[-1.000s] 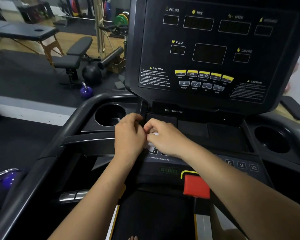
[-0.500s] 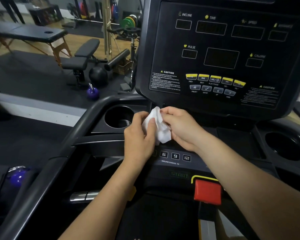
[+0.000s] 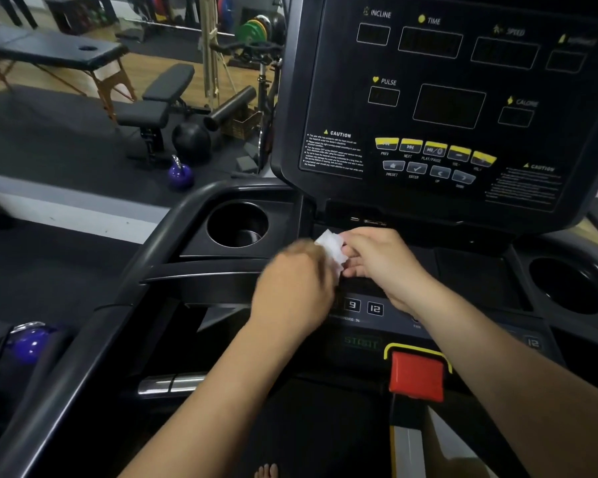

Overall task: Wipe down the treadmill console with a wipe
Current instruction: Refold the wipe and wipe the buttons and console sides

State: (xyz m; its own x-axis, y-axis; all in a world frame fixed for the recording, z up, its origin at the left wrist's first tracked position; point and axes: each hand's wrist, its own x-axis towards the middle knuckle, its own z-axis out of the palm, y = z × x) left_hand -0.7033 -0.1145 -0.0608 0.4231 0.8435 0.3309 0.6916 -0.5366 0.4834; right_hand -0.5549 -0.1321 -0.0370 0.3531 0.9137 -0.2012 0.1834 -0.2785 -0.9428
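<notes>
Both hands meet around one small white wipe [image 3: 331,249], which is bunched up and held in the air just above the lower deck of the treadmill console [image 3: 463,98], between the left cup holder [image 3: 237,224] and the row of numbered incline keys [image 3: 363,307]. The right hand [image 3: 380,262] pinches the wipe's right edge between thumb and fingertips; the left hand [image 3: 296,288] is blurred, curled close against the wipe's lower left, and whether it actually grips the cloth I cannot tell. As far as can be judged, wiping proper has not begun: the wipe looks crumpled rather than spread flat, and it touches no surface. Everything appears left to do, from the dark display panel with its yellow buttons [image 3: 434,148] down to the red stop key [image 3: 416,376].
</notes>
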